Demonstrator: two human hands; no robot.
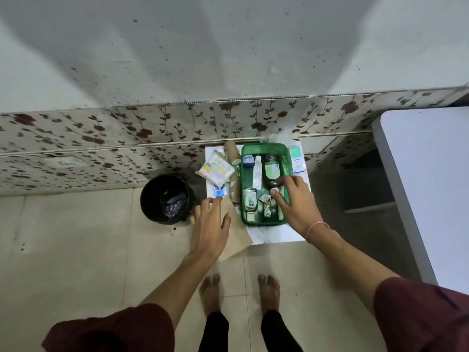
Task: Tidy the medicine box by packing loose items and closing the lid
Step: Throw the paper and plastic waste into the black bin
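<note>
resting in medicine box point(264, 223), right hand point(295, 203)

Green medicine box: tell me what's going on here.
A person stands over a small white table, sorting medicines. The right hand reaches into the open green medicine box among bottles and packets. The left hand rests on a brown paper bag. Loose packs still lie outside; no lid is on.

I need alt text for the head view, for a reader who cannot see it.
Seen from above, a person reaches the right hand into an open green box of medicines on a small white table. The left hand rests on a brown paper bag beside it. Loose packets lie left of the box, a black bin on the floor.
</note>
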